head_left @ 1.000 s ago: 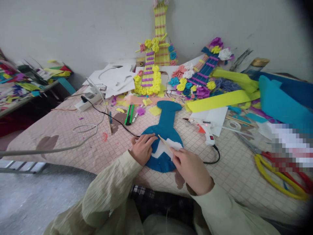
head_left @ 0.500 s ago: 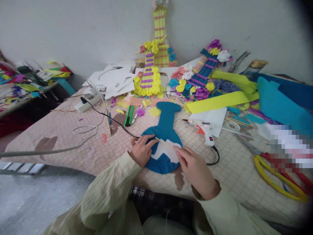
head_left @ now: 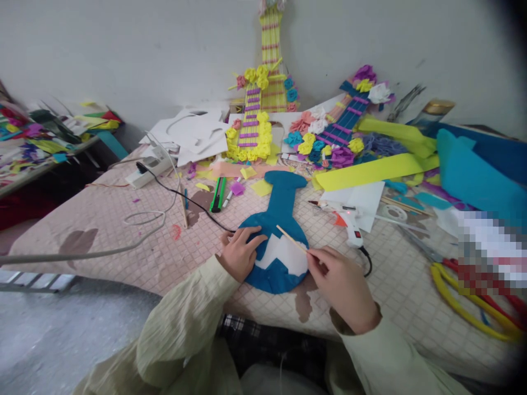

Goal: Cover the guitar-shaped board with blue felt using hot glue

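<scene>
A blue guitar-shaped cutout (head_left: 281, 200) lies flat on the table, with a white patch (head_left: 288, 255) showing on its round body. My left hand (head_left: 239, 253) rests on the body's left edge, fingers stretched out and lying on the blue surface. Between the thumb and fingers of my right hand (head_left: 340, 282) is a thin wooden stick (head_left: 291, 238). It slants up and left across the top of the white patch, and I cannot tell whether its tip touches the cutout.
To the right lie a white glue gun (head_left: 349, 222) with a black cord and large scissors (head_left: 465, 291). A green utility knife (head_left: 218, 195) and a power strip (head_left: 150, 169) are to the left. Decorated paper guitars (head_left: 249, 131) lean at the wall among paper scraps.
My right hand has moved a little to the right with the wooden stick, whose tip has shifted right and slightly up. My left hand and the cutout stay nearly where they were.
</scene>
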A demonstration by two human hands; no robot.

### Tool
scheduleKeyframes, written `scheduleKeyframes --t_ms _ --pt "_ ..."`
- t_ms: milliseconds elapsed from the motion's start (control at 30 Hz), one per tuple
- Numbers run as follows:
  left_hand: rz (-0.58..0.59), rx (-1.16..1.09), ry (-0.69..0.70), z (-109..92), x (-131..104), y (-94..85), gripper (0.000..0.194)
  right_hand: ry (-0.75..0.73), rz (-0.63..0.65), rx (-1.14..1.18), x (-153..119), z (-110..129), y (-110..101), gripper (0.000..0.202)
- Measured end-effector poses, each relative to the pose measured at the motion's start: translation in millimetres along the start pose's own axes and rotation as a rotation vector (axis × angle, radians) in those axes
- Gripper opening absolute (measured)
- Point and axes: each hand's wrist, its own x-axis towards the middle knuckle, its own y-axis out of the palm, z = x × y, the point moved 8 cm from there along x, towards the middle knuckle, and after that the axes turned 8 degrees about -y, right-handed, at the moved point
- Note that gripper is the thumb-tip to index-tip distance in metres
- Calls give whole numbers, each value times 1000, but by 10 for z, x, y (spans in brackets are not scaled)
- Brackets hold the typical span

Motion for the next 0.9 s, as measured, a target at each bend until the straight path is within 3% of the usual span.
scheduleKeyframes --t_ms 133,400,567,767,900 --pt "3 0 -11 5 3 3 39 -45 -46 31 14 64 -24 20" --pt "8 -14 -24 -10 12 -14 41 -125 95 28 89 130 224 27" --pt "11 -5 -21 -3 6 -9 39 -56 77 2 129 18 168 25" --pt "14 2 -6 -3 1 9 40 -94 -40 60 119 24 78 25" --pt "14 -9 -20 -6 6 -3 40 -122 9 87 98 50 139 25"
